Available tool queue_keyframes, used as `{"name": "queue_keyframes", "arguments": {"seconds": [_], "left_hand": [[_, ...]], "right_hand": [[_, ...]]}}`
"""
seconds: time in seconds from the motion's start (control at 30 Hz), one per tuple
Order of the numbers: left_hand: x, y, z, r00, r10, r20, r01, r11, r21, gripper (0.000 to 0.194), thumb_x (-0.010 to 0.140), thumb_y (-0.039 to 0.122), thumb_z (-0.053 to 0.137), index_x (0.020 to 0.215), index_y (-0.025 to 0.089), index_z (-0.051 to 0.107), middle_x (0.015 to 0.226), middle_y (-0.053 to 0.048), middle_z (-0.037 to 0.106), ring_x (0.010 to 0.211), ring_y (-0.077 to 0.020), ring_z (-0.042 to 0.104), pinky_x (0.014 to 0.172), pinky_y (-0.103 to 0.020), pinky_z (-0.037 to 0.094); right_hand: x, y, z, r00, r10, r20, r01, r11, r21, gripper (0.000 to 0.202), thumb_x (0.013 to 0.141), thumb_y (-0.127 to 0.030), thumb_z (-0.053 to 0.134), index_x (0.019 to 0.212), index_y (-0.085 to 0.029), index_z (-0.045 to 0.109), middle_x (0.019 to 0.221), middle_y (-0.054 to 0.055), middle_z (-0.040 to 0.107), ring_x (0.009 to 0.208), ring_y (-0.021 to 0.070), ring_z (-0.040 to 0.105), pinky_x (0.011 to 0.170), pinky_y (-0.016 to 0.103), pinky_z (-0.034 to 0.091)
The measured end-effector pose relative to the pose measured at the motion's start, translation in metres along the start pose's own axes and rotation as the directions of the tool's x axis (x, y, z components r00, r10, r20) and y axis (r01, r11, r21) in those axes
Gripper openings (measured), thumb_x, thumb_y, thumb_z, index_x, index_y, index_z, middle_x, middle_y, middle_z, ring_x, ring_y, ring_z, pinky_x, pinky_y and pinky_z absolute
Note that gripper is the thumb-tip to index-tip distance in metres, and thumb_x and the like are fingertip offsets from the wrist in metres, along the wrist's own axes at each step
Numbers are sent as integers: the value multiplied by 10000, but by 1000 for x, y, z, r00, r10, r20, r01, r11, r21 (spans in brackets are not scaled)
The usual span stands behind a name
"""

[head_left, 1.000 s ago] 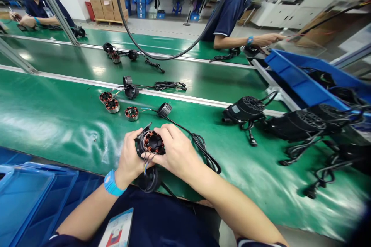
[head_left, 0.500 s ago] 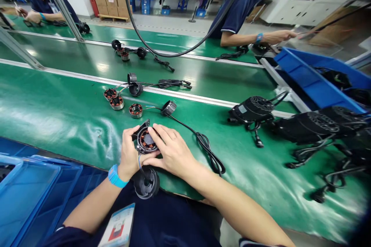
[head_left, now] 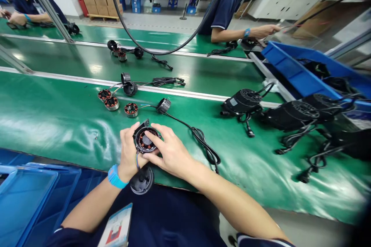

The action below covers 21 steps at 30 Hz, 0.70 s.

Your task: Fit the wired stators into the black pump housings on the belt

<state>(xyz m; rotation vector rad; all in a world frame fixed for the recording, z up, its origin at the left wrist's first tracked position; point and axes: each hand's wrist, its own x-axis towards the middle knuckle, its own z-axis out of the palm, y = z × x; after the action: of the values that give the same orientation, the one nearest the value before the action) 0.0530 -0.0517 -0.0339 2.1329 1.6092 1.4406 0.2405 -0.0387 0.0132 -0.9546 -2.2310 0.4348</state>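
My left hand [head_left: 129, 150] is closed around the left side of a black motor housing [head_left: 140, 128]. Inside that housing sits a stator [head_left: 144, 144] with copper windings, facing up. My right hand [head_left: 174, 156] grips the right side, its index finger lying over the stator and its thumb at the near edge. Thin coloured wires run down from the housing to a round black cap [head_left: 142, 181], which hangs at the bench edge in front of my body. Just beyond my hands, a loose stator [head_left: 131, 110] is wired to a black end cap [head_left: 164, 105] with a coiled cable [head_left: 205, 146].
More stators [head_left: 111, 103] with caps lie at the left by a metal rail [head_left: 203, 94]. Assembled black motors [head_left: 243, 102] with cables stand at right, near a blue bin [head_left: 301, 65]. Blue trays [head_left: 29, 185] sit low at left. Co-workers work across the bench.
The view has shifted slightly, moving the background left. My right fingers have shifted on the housing, and the hanging cap has swung a little leftward. Both hands keep their hold.
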Motion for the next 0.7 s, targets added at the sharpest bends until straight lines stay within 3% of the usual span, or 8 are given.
{"name": "queue_keyframes", "arguments": {"seconds": [0.1, 0.17, 0.23, 0.33, 0.4, 0.47, 0.57, 0.7], "left_hand": [[12, 5, -7, 984, 109, -139, -95, 990, 103, 862, 774, 557, 805, 1456, 249, 378, 1175, -116, 509, 1083, -296, 560, 891, -454, 554], [24, 12, -14, 951, 201, -234, -152, 966, 211, 902, 700, 535, 872, 1411, 276, 383, 1187, -113, 496, 1099, -310, 552, 891, -466, 553], [35, 22, -22, 903, 277, -327, -185, 940, 285, 922, 622, 520, 922, 1351, 303, 400, 1185, -107, 475, 1088, -318, 543, 859, -474, 559], [47, 38, -30, 806, 385, -450, -237, 906, 351, 817, 585, 488, 941, 1219, 330, 450, 1162, -90, 437, 1040, -305, 530, 802, -464, 565], [48, 47, -33, 774, 422, -473, -271, 895, 355, 744, 587, 468, 941, 1144, 319, 470, 1148, -80, 423, 1018, -286, 530, 800, -447, 565], [44, 51, -32, 792, 419, -444, -298, 900, 318, 702, 583, 448, 951, 1094, 288, 496, 1148, -74, 426, 1035, -267, 537, 831, -421, 559], [30, 52, -26, 868, 349, -352, -286, 933, 220, 621, 607, 407, 955, 1056, 248, 555, 1187, -77, 438, 1121, -260, 530, 892, -383, 540], [7, 51, -13, 972, 191, -140, -190, 982, 20, 388, 705, 316, 901, 995, 240, 655, 1263, -86, 408, 1247, -276, 492, 969, -389, 527]], "right_hand": [[-27, -27, -8, 984, 63, 169, -138, 866, 480, 349, 948, -453, 662, 1186, -200, 705, 1164, 130, 658, 1038, 244, 643, 935, 425, 570], [-49, -42, 4, 857, -69, 510, -395, 546, 739, 366, 942, -519, 662, 1137, -214, 720, 924, 52, 668, 753, 150, 629, 731, 298, 567], [-67, -50, 32, 762, -120, 637, -607, 212, 766, 523, 871, -621, 714, 1182, -202, 679, 861, 25, 639, 638, 106, 570, 600, 229, 498], [-85, -51, 79, 843, 125, 523, -513, -104, 852, 659, 769, -691, 779, 1199, -216, 624, 1059, 70, 637, 698, 105, 588, 610, 222, 472], [-92, -52, 95, 913, 272, 304, -295, -76, 952, 812, 676, -693, 851, 1296, -249, 570, 1161, 96, 630, 754, 143, 616, 674, 278, 498], [-95, -55, 93, 920, 391, 28, -68, 88, 994, 1105, 573, -709, 900, 1476, -305, 408, 1180, 101, 637, 724, 169, 615, 689, 334, 513], [-89, -64, 59, 799, 559, -223, 57, 300, 952, 1292, 572, -718, 893, 1582, -385, 160, 1138, 68, 653, 668, 167, 591, 651, 349, 527], [-57, -58, 6, 697, 615, -369, 13, 504, 863, 1117, 667, -582, 916, 1534, -391, 237, 1029, 18, 656, 745, 172, 623, 691, 326, 559]]}}
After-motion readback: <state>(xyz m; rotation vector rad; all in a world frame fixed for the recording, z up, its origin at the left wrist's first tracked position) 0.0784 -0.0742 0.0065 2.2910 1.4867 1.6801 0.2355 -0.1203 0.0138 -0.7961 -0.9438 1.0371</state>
